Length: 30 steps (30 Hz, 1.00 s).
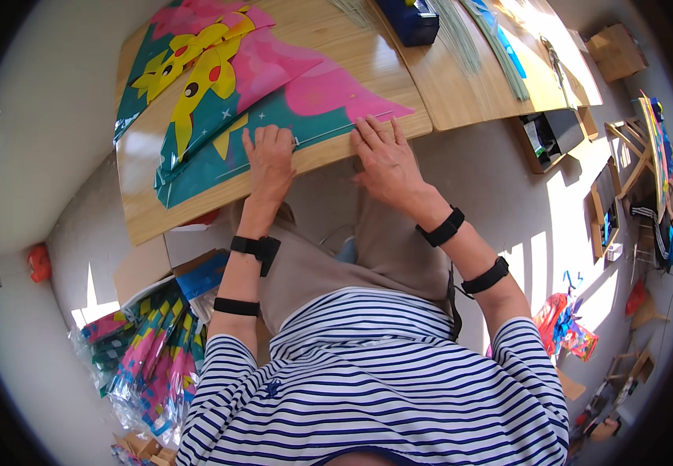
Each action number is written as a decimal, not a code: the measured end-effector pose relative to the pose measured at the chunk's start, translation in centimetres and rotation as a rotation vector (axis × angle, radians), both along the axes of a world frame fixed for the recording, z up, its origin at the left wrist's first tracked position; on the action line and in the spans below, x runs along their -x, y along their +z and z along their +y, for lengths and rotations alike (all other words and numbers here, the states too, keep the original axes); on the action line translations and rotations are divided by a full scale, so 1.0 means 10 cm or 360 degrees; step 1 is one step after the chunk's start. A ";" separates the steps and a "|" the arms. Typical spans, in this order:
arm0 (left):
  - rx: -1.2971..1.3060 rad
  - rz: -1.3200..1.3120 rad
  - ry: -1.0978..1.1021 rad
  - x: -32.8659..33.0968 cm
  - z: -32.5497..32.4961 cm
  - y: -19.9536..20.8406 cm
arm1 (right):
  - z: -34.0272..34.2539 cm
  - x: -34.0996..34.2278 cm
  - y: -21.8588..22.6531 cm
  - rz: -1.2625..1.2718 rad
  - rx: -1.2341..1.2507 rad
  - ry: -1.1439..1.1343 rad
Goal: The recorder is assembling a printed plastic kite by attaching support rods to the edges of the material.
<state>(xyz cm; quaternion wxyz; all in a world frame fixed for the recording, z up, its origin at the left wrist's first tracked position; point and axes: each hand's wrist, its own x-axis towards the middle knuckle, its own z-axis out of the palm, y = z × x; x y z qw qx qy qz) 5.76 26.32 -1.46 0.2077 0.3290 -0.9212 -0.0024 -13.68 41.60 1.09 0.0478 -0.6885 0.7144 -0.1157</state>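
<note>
A teal and pink kite sail (274, 113) printed with a yellow cartoon figure lies on the wooden table in front of me, its near edge close to the table's edge. Along that edge runs a thin pale rod (325, 132). My left hand (272, 159) is closed, fingers curled down at the rod, with a small whitish fitting (295, 142) beside it. What lies under those fingers is partly hidden. My right hand (387, 159) rests with fingers stretched flat on the sail near its pointed pink right end.
Another printed sail (167, 68) lies farther back on the table (367, 66). Bundles of thin rods (461, 39) and a dark blue box (410, 19) are at the far right. Plastic-wrapped kites (154, 349) fill a carton at my lower left. An open box (550, 140) stands beyond the table.
</note>
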 end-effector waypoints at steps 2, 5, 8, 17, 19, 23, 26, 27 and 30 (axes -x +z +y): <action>-0.0031 0.0030 0.0009 -0.04 -0.01 -0.02 | -0.02 0.02 0.02 0.0028 -0.0006 0.0036; -0.0130 0.0055 0.0057 -0.08 -0.02 0.01 | -0.04 0.04 0.01 0.0036 -0.0008 0.0051; -0.0179 0.0103 0.0105 -0.14 -0.01 0.03 | -0.05 0.05 0.01 0.0072 0.0006 0.0084; -0.0121 0.0085 0.0039 -0.12 -0.01 0.03 | -0.07 0.05 0.05 0.0000 -0.0031 0.0080; -0.0109 0.0075 0.0029 -0.11 -0.03 0.03 | -0.06 0.06 0.02 0.0029 -0.0013 0.0100; -0.0108 0.0052 0.0028 -0.10 -0.05 0.03 | -0.06 0.07 0.02 0.0043 -0.0007 0.0121; -0.0093 0.0009 0.0052 -0.10 -0.05 0.03 | -0.06 0.07 0.01 0.0064 0.0009 0.0121; -0.0087 -0.0008 0.0063 -0.10 -0.05 0.03 | -0.06 0.07 0.01 0.0066 0.0013 0.0123; -0.0085 -0.0030 0.0064 -0.10 -0.06 0.04 | -0.05 0.07 0.00 0.0069 0.0022 0.0128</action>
